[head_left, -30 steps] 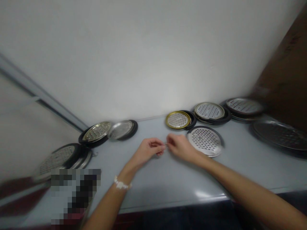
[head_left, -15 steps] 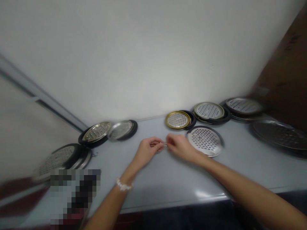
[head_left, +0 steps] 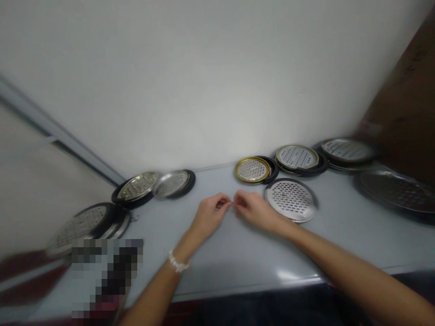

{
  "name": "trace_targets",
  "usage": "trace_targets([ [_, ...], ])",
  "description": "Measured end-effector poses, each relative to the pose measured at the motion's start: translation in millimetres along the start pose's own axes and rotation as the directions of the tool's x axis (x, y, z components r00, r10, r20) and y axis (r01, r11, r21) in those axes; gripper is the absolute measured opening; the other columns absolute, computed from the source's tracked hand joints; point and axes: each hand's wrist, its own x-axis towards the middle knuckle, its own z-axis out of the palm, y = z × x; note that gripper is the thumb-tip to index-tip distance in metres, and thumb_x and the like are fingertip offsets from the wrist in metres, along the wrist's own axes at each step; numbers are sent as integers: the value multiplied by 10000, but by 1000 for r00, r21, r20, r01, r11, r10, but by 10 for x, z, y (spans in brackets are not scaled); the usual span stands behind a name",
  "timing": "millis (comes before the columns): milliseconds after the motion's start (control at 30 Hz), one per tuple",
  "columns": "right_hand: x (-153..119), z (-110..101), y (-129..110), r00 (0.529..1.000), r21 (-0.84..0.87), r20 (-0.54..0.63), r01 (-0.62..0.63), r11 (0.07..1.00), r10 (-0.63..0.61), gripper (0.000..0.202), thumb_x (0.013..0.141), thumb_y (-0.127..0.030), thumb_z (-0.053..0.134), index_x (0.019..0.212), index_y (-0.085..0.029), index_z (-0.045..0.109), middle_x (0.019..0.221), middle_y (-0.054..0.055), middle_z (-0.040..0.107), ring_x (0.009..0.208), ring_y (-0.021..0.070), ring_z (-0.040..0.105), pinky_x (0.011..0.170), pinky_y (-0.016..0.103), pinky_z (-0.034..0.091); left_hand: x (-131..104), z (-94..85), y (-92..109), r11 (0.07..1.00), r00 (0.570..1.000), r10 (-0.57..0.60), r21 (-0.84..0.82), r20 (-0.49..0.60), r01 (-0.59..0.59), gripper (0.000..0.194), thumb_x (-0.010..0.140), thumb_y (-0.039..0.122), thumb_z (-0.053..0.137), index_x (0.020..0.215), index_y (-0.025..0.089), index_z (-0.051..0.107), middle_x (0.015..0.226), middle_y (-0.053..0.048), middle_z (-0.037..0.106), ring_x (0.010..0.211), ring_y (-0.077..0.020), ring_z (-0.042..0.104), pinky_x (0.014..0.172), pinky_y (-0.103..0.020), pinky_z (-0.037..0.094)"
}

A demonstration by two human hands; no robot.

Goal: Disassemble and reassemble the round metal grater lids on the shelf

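My left hand [head_left: 210, 213] and my right hand [head_left: 254, 210] meet above the middle of the grey table [head_left: 234, 258], fingertips almost touching. Both are closed in a pinch. Something tiny seems to be between the fingertips, but it is too small and blurred to name. Close beside my right hand lies a round metal grater plate [head_left: 290, 199] with rows of slots, on a dark rim. Behind the hands sits a gold-rimmed round grater [head_left: 252, 170], partly over a black ring.
Along the wall at back right are more round graters [head_left: 297, 157] with black rings. A large dark round tray [head_left: 397, 190] lies at the right. Several graters [head_left: 139, 186] stand at the left, near a small thin wire piece [head_left: 135, 218]. A brown cardboard box [head_left: 408, 108] rises at far right.
My hands stay in nearly the same place, the fingertips shifting slightly. The shiny bit seen between them earlier shows less now. The graters have not moved.
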Motion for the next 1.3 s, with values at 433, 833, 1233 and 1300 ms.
trace_targets([
  [433, 33, 0, 19, 998, -31, -33, 52, 998, -53, 146, 844, -38, 592, 853, -154, 681, 784, 29, 712, 733, 146, 623, 685, 241, 419, -7, 6, 24, 989, 994, -74, -126, 75, 83, 141, 845, 310, 679, 862, 176, 721, 819, -47, 757, 755, -193, 705, 751, -290, 544],
  [833, 56, -4, 30, 999, 227, -17, -25, 974, 29, 148, 786, -100, 617, 915, -155, 663, 806, 16, 699, 683, 128, 617, 623, 225, 456, 21, -5, 28, 926, 984, -162, -334, 74, 177, 189, 783, 325, 694, 781, 140, 657, 722, -34, 687, 682, -152, 635, 687, -264, 501],
  [1233, 104, 34, 84, 989, 511, -6, -122, 851, 145, 174, 756, -289, 695, 854, -146, 683, 736, 40, 731, 657, 163, 670, 622, 273, 509, 30, -50, 62, 822, 950, -232, -481, 207, 305, 213, 757, 339, 721, 767, 141, 642, 711, -37, 689, 684, -149, 619, 683, -265, 476],
  [1300, 108, 30, 84, 988, 537, 4, -133, 833, 155, 171, 740, -273, 699, 850, -141, 695, 739, 41, 737, 671, 167, 680, 633, 276, 519, 26, -41, 69, 842, 953, -203, -457, 225, 287, 209, 761, 340, 723, 771, 141, 658, 727, -33, 684, 708, -154, 619, 698, -266, 473],
])
